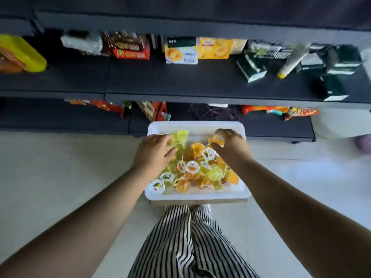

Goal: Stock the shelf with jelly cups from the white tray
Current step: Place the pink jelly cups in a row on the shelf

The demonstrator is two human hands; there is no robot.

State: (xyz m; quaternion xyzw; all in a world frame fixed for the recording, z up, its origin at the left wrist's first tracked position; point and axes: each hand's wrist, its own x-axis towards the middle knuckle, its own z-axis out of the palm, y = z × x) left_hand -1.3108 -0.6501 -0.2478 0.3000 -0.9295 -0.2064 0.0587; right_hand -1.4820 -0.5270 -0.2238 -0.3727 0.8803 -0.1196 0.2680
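A white tray (pixel 196 126) sits low in front of me, holding a heap of several yellow, green and orange jelly cups (pixel 192 171). My left hand (pixel 154 151) is over the tray's left side and grips yellow-green jelly cups (pixel 180 138) between thumb and fingers. My right hand (pixel 230 147) hovers over the right side, fingers curled round an orange jelly cup (pixel 217 139). The dark shelf (pixel 160 81) runs across the view beyond the tray.
The shelf carries a yellow container (pixel 24 53), red-brown snack boxes (pixel 126 47), yellow biscuit boxes (pixel 198 50) and dark green boxes (pixel 331 63). A lower shelf (pixel 60 117) holds snack bags. Pale floor lies on both sides; my striped trousers (pixel 190 241) are below the tray.
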